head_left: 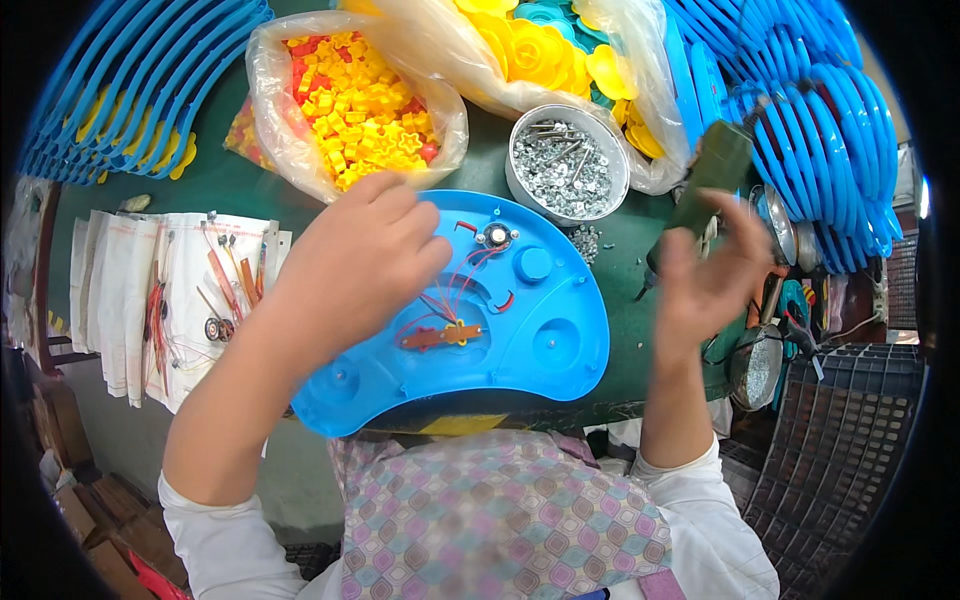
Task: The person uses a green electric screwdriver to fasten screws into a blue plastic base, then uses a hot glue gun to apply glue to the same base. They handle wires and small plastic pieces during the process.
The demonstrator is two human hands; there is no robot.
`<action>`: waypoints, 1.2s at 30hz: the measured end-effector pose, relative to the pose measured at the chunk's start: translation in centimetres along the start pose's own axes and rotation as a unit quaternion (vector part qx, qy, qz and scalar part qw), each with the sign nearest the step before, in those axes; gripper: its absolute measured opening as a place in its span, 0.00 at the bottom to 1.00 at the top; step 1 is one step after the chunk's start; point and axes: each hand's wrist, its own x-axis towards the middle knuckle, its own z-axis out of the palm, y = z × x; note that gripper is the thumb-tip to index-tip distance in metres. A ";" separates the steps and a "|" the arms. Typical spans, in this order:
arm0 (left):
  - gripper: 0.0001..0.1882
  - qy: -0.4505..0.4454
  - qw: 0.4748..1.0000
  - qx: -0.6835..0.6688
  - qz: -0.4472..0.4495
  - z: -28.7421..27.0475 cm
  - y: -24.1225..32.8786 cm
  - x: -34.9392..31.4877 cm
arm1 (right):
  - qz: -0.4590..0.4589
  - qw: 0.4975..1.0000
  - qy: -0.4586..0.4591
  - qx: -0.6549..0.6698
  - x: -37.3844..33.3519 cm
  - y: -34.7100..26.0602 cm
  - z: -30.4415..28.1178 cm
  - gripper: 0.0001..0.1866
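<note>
A blue curved plastic shell lies on the bench in front of me. A small brown circuit board with thin red wires and a round speaker-like part sit inside it. My left hand is over the shell's left part, its fingers curled together; whatever they may hold is hidden. To the right, my right hand has its thumb and fingers apart beside a dark green electric screwdriver. The screwdriver tilts with its bit pointing down to the left, and the fingers are not wrapped round it.
Beyond the shell stand a bag of small yellow and red pieces, a white tub of screws and a bag of yellow flower-shaped parts. Stacked blue frames rise at the right. Wired parts lie on white sheets at left.
</note>
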 end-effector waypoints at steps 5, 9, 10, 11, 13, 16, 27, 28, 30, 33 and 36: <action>0.03 -0.056 0.978 -0.091 -0.180 -0.9 2.5 -3.0 | -0.004 0.920 -0.386 0.060 -2.0 -7.9 7.4 0.18; 0.07 -0.080 0.941 -0.152 -0.291 -0.5 3.6 -4.3 | -0.057 0.904 -0.424 -0.013 -4.0 -7.8 9.7 0.12; 0.09 -0.077 0.920 -0.222 -0.315 -0.2 3.5 -4.5 | -0.042 0.905 -0.424 0.009 -4.0 -7.9 9.6 0.12; 0.11 -0.072 0.892 -0.291 -0.339 0.4 3.4 -4.7 | -0.028 0.904 -0.426 0.031 -3.9 -8.0 9.4 0.11; 0.14 -0.042 0.790 -0.453 -0.410 1.8 3.3 -4.8 | -0.023 0.899 -0.431 0.074 -3.3 -7.8 9.0 0.10; 0.17 0.010 0.590 -0.641 -0.491 2.8 3.6 -4.5 | -0.089 0.906 -0.399 0.107 -1.9 -6.9 9.4 0.07; 0.10 0.057 0.645 -0.572 -0.503 2.3 3.7 -4.7 | -0.194 0.892 -0.396 0.102 -0.8 -4.8 12.6 0.12; 0.08 0.104 0.741 -0.474 -0.464 2.8 3.8 -4.9 | -0.114 0.894 -0.412 0.135 -1.3 -5.3 12.5 0.11; 0.09 0.190 0.880 -0.242 -0.361 4.1 4.1 -5.3 | -0.005 0.883 -0.429 0.189 -2.2 -6.1 12.5 0.12; 0.11 0.171 0.908 -0.214 -0.317 5.0 3.8 -6.1 | 0.056 0.867 -0.440 0.226 -2.9 -6.5 12.1 0.13; 0.09 0.170 0.920 -0.181 -0.304 5.2 3.9 -6.4 | 0.018 0.871 -0.444 0.208 -2.3 -6.2 11.5 0.12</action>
